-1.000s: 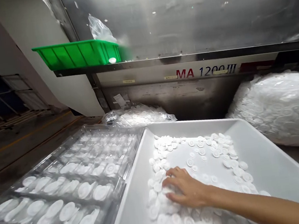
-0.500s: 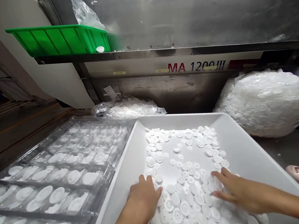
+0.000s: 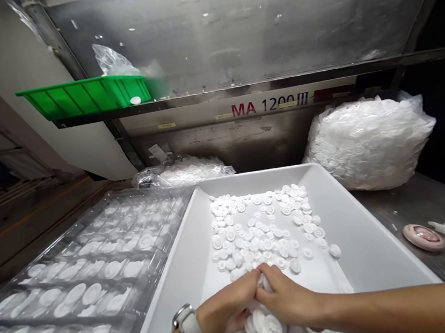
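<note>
White discs (image 3: 262,323) bunched at the near end of the white bin (image 3: 361,236), cupped between both hands. Left hand (image 3: 232,308) and right hand (image 3: 289,298) touch fingertip to fingertip, fingers curled around the clump (loose discs lie just beyond). Clear tray (image 3: 97,268) sits left.
</note>
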`<action>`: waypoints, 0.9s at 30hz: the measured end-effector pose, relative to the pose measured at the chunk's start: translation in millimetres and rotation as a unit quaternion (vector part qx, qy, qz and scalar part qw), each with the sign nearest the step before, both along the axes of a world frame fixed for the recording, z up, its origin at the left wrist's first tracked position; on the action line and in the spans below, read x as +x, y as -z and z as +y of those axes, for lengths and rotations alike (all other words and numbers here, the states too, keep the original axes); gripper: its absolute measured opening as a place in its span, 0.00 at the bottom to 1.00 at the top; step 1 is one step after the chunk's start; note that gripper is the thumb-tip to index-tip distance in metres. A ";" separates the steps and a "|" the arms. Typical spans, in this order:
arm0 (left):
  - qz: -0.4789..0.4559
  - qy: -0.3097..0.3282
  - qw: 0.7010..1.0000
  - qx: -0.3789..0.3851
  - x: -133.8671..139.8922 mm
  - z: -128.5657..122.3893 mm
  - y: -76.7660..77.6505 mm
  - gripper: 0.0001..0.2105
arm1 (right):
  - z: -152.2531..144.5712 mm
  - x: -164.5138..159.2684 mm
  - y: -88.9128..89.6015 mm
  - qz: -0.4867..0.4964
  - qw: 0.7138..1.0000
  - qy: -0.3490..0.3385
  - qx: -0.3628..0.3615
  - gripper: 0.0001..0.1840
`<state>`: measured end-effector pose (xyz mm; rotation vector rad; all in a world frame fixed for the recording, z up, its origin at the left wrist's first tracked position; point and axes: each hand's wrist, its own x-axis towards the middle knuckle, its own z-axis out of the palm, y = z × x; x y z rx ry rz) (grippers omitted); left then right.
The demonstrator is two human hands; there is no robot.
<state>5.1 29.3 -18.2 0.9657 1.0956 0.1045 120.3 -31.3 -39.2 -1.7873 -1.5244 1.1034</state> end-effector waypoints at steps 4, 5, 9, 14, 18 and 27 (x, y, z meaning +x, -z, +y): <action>-0.084 -0.147 0.985 -0.032 19.2 -2.2 -14.8 0.15 | 17.3 4.4 -21.0 -0.016 0.993 0.002 0.118 0.12; -0.115 -0.203 0.972 -0.024 24.0 -1.6 -19.0 0.15 | 22.3 7.0 -29.6 -0.028 0.988 -0.005 0.151 0.10; -0.227 -0.369 0.901 -0.029 37.2 -1.0 -37.7 0.14 | 34.4 13.8 -63.2 -0.085 0.961 -0.058 0.258 0.08; -0.332 -0.410 0.843 -0.104 33.2 -15.2 -50.1 0.15 | 26.0 13.7 -74.9 -0.121 0.913 -0.176 0.346 0.17; -0.361 -0.398 0.827 -0.165 19.9 -25.2 -39.4 0.13 | 20.3 12.5 -56.8 -0.093 0.894 -0.222 0.378 0.17; -0.308 -0.401 0.835 -0.218 4.3 -22.0 -15.3 0.14 | 19.4 14.8 -39.8 0.026 0.939 -0.134 0.317 0.16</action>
